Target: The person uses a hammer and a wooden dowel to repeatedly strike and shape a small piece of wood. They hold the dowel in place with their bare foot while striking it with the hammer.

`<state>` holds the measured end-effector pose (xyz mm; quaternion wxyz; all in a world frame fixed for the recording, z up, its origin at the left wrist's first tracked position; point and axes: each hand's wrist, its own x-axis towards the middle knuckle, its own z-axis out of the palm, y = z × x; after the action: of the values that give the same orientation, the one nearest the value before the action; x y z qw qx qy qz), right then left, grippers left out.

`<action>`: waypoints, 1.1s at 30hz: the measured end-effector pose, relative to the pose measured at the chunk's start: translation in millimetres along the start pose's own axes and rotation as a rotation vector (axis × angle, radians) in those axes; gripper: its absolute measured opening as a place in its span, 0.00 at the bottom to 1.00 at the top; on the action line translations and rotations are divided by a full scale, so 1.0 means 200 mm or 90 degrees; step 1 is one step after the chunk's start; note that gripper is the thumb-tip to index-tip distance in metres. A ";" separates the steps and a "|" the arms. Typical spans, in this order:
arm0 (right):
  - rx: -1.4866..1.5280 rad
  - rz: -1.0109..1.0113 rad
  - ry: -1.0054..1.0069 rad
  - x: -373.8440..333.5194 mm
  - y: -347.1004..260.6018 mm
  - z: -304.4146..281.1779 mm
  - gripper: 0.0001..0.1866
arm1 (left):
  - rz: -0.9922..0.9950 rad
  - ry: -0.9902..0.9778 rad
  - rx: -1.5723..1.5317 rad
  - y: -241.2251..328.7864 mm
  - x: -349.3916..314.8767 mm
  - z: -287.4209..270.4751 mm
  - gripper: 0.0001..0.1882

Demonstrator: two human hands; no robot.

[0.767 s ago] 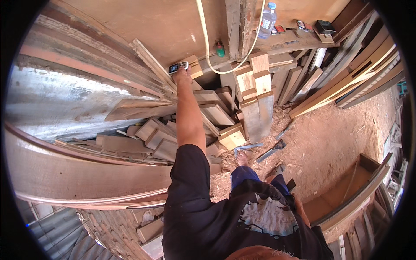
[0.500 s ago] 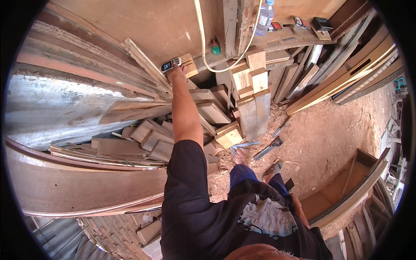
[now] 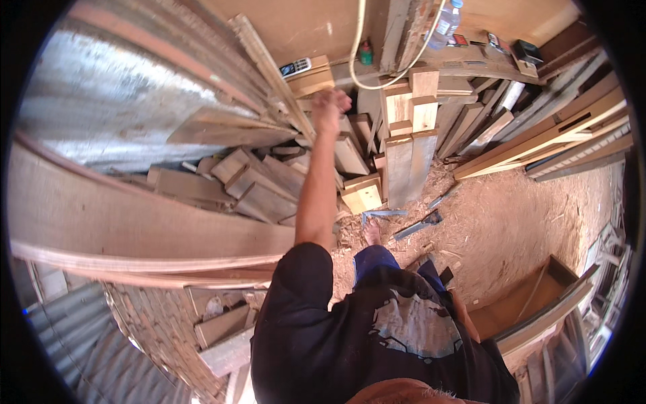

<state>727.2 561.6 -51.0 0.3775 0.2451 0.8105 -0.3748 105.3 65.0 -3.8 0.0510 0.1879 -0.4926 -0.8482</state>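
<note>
My left hand [image 3: 330,104] reaches forward, in front of a light wooden block [image 3: 313,82]. Its fingers are loosely spread, slightly blurred, and nothing shows in them. A keypad mobile phone [image 3: 296,67] with a pale body lies on that block, a little beyond the hand and apart from it. Close by on the right, a stack of pale wooden pieces [image 3: 398,104] stands upright. My right forearm [image 3: 465,318] shows only in part beside my dark shirt, and the right hand is hidden.
Offcuts [image 3: 259,192] lie heaped at left beside a long board [image 3: 148,229]. A hanging cable [image 3: 354,54] loops near a green bottle [image 3: 365,52]. A water bottle [image 3: 445,27] stands on the shelf. A metal square [image 3: 387,213] and a saw-like tool [image 3: 418,225] lie among shavings.
My left hand has let go of the phone, which stays on the wooden block. The hand has drawn back toward me and to the right, and the view has shifted.
</note>
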 end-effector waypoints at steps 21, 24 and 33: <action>-0.701 -0.373 -0.298 0.86 -0.80 -0.72 0.25 | 0.043 0.714 -0.247 -1.42 -3.70 -1.07 0.09; -0.760 -0.379 -0.342 0.91 -0.70 -0.77 0.25 | 0.031 0.764 -0.310 -1.80 -4.06 -0.73 0.12; -0.960 -0.404 -0.407 0.99 -0.51 -0.86 0.24 | -0.197 0.897 -0.177 -2.06 -4.52 0.23 0.26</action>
<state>467.3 659.5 -91.2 0.5258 -0.4232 0.7276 0.1226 965.2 557.2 -92.5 0.2586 0.7480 -0.1982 -0.5782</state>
